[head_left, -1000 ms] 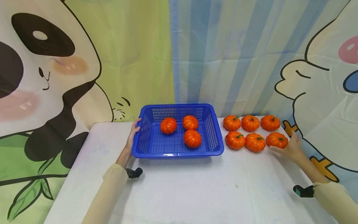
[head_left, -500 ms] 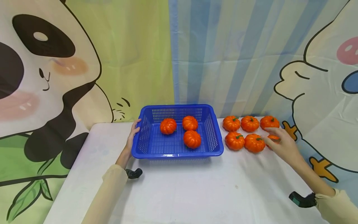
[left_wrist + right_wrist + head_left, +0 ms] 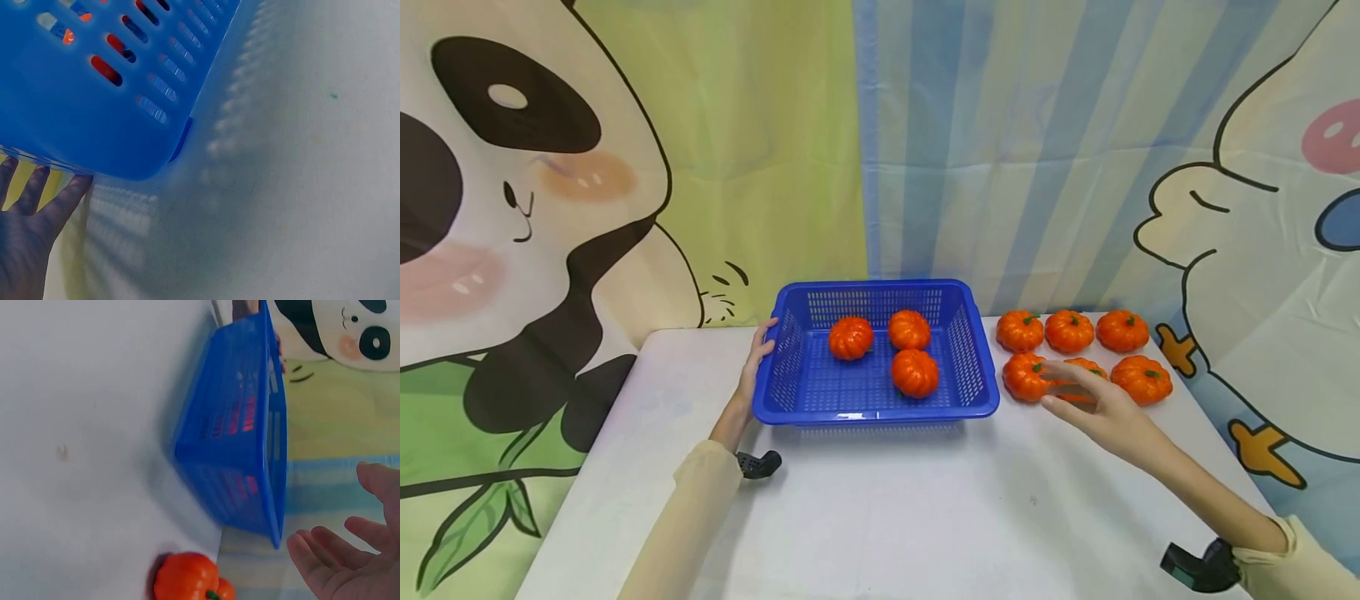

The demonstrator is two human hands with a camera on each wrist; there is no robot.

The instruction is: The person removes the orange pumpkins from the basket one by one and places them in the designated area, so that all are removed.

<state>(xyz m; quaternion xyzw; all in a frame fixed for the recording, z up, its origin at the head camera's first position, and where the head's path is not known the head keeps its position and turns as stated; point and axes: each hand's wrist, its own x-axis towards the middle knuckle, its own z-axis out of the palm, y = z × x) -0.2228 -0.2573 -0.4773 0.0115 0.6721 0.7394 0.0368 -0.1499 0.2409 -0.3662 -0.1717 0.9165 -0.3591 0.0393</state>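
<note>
Left hand rests flat against the left rim of the blue basket, fingers straight, gripping nothing. Three pumpkins sit inside the basket. Right hand hovers, fingers spread and relaxed, over the front middle pumpkin of the six lined up in two rows on the white table, right of the basket. It holds nothing.

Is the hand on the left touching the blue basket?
Touching. In the head view the left hand has its fingers on the blue basket's left rim, and the left wrist view shows fingertips against its underside edge.
</note>
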